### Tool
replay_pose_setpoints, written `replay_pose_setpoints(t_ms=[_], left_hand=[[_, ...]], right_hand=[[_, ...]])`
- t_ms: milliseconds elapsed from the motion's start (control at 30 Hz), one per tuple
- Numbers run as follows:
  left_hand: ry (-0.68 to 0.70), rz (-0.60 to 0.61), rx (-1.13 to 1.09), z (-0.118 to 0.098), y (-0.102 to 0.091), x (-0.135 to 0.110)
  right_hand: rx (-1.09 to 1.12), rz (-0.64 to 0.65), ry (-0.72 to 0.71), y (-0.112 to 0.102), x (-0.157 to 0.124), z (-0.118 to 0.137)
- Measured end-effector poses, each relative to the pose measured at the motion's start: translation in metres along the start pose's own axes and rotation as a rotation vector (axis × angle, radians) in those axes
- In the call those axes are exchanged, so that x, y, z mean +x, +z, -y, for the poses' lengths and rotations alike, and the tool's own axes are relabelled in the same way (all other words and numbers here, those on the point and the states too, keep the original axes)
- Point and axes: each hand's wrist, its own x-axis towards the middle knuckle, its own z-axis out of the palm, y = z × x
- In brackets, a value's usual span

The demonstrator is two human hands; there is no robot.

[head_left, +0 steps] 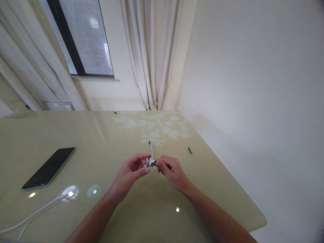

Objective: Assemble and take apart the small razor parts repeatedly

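Over the middle of the table, both hands meet at a small silver-white part (152, 162). My left hand (130, 171) is closed in a pinch, its fingers and thumb on a thin dark strip (148, 161) held upright at the part's left side. From the right, my right hand (172, 171) pinches a small dark piece (155, 163) at the part's other end. The exact kind of these parts is too small to make out. Just beyond the hands lies a thin white stick (152, 150) with a dark tip, partly hidden behind them.
To the left lies a black-screened phone or tablet (49, 168). A white cable (32, 214) runs in from the lower left. Another dark strip (190, 150) rests on the right, and a tiny dark piece (115, 112) near the far edge. A wall (253, 101) borders the glossy table (215, 195).
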Motion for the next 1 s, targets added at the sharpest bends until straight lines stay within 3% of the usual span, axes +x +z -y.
replay_pose_setpoints(t_ms=[433, 633, 800, 1000], left_hand=[[0.019, -0.026, 0.050, 0.000, 0.000, 0.001], [0.043, -0.009, 0.067, 0.007, -0.004, 0.003], [0.050, -0.122, 0.171, 0.005, -0.006, 0.006], [0.092, -0.095, 0.239, 0.006, 0.003, 0.005]], right_hand=[[0.001, 0.059, 0.017, -0.001, 0.003, -0.003], [0.105, 0.016, 0.087, -0.006, 0.008, -0.004], [0.290, -0.079, 0.164, -0.018, 0.015, -0.012], [0.264, 0.110, 0.236, -0.022, 0.017, -0.023]])
